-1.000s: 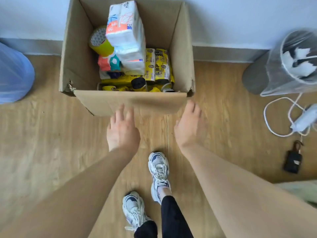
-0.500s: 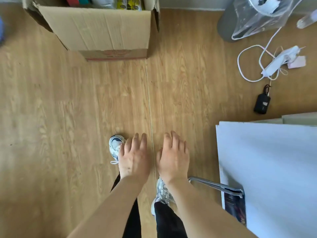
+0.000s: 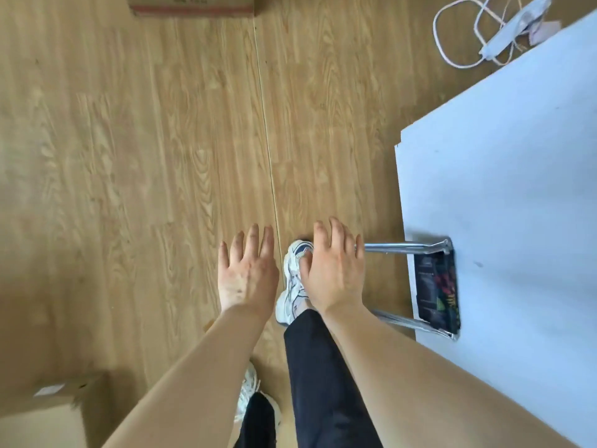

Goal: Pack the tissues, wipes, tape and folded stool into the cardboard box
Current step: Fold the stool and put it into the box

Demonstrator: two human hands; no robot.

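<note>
Left hand: the left hand (image 3: 247, 274) is hovering palm down over the wooden floor (image 3: 155, 150), fingers spread and loose, holding nothing
Right hand: the right hand (image 3: 334, 270) is hanging flat and empty, fingers splayed, just beside the nearest metal leg; whether the little finger is touching that leg is hard to make out
Folded stool: the folded stool (image 3: 436, 282) is lying at the near edge of the white table (image 3: 504, 176), its dark patterned fabric showing on the tabletop, two chrome legs sticking out leftward past the edge; the nearer leg is partly hiding behind the right forearm
Cardboard box: the cardboard box (image 3: 190, 6) is sitting at the top edge, cut off so only its bottom strip is showing; its contents are out of view
Second carton: another brown box (image 3: 48, 412) is being cropped by the lower left corner
Cable: a white cable (image 3: 458, 33) is lying coiled on the floor, running off the top
Feet: one white sneaker (image 3: 292, 286) is partly hiding under the right hand
</note>
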